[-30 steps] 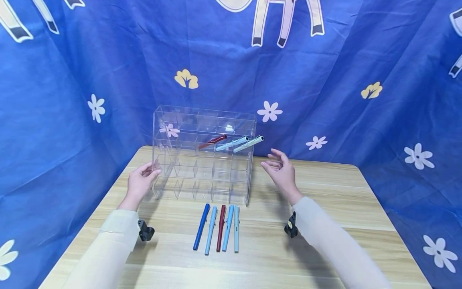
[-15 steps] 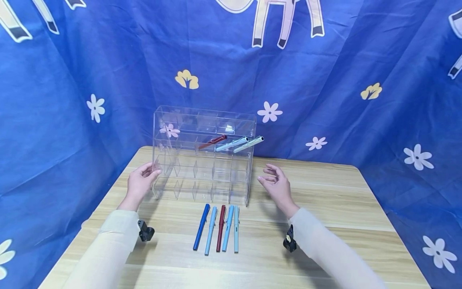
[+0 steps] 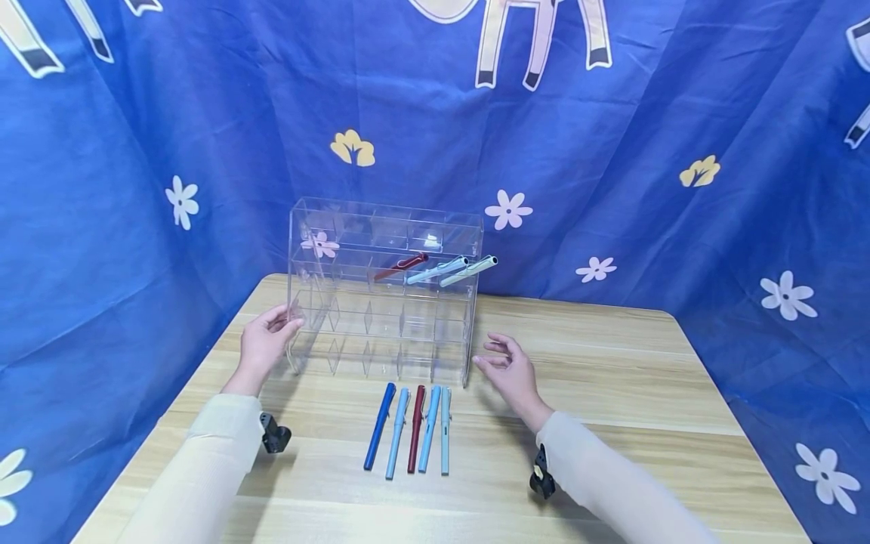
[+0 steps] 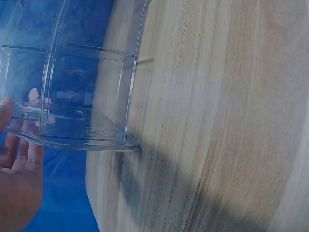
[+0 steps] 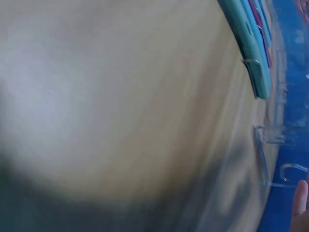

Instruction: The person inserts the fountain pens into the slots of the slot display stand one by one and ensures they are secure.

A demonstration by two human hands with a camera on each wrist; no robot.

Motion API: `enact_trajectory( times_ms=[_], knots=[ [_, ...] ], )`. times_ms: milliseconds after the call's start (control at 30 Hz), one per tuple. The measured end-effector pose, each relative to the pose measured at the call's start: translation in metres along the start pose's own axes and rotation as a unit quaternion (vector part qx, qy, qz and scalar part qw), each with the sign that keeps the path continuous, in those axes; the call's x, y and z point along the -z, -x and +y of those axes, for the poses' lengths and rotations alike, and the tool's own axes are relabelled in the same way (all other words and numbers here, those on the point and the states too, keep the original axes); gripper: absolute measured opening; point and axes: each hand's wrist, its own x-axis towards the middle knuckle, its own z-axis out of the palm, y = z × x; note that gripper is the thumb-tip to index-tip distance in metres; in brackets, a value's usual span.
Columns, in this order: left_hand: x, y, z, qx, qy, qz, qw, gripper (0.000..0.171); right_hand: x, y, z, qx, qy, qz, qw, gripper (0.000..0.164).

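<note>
A clear acrylic pen rack (image 3: pixel 353 310) with tiered compartments stands on the table. My left hand (image 3: pixel 261 349) grips the edge of its left side panel, thumb in front and fingers behind, as the left wrist view also shows. In the upper right compartments lean a dark red pen (image 3: pixel 401 267), a light blue pen (image 3: pixel 437 270) and a pale green pen (image 3: pixel 469 271). Before the rack lies a row of several capped pens, from a dark blue pen (image 3: pixel 379 427) to a pale teal pen (image 3: pixel 445 431). My right hand (image 3: pixel 514 378), fingers loosely bent and holding nothing, hovers beside the rack's lower right corner.
The wooden table (image 3: pixel 612 363) reaches back to a blue patterned curtain (image 3: pixel 652 227) that hangs behind it and on both sides. A black wrist camera (image 3: pixel 275 434) sits at my left cuff, another camera (image 3: pixel 541 476) at my right.
My right hand has come down and slightly leftward, from beside the rack's middle to near its lower right corner. The left hand, rack and pens have stayed put.
</note>
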Motion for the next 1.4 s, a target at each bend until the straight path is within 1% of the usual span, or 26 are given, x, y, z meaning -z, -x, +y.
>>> enact_trajectory(
  times_ms=[100, 333, 567, 700, 867, 967, 1333, 1400],
  knots=[
    [0.000, 0.000, 0.000, 0.000, 0.001, 0.001, 1.0000, 0.052, -0.003, 0.006, 0.005, -0.009, 0.008, -0.005, 1.000, 0.055],
    [-0.001, -0.001, -0.002, 0.004, 0.005, 0.004, 1.0000, 0.051, -0.008, 0.020, 0.011, -0.002, 0.036, -0.020, 0.999, 0.053],
    [-0.001, -0.002, -0.001, 0.000, 0.001, 0.004, 1.0000, 0.051, -0.013, 0.033, 0.016, -0.013, 0.034, -0.030, 0.999, 0.054],
    [0.000, -0.002, 0.000, -0.002, 0.004, 0.002, 1.0000, 0.051, -0.015, 0.038, 0.017, -0.022, 0.042, -0.038, 0.998, 0.052],
    [0.000, -0.002, 0.002, 0.000, 0.012, 0.001, 0.9999, 0.050, -0.020, 0.044, 0.018, -0.032, 0.074, -0.047, 0.996, 0.050],
    [0.000, -0.002, 0.003, 0.005, 0.013, 0.002, 0.9999, 0.049, -0.023, 0.047, 0.018, -0.034, 0.081, -0.051, 0.995, 0.049],
    [0.000, -0.001, 0.001, 0.003, 0.008, 0.005, 0.9999, 0.048, -0.035, 0.059, 0.015, -0.074, 0.082, -0.082, 0.991, 0.054],
    [0.000, -0.001, 0.001, 0.004, 0.009, 0.004, 0.9999, 0.048, -0.036, 0.061, 0.014, -0.074, 0.083, -0.088, 0.990, 0.055]
  ],
)
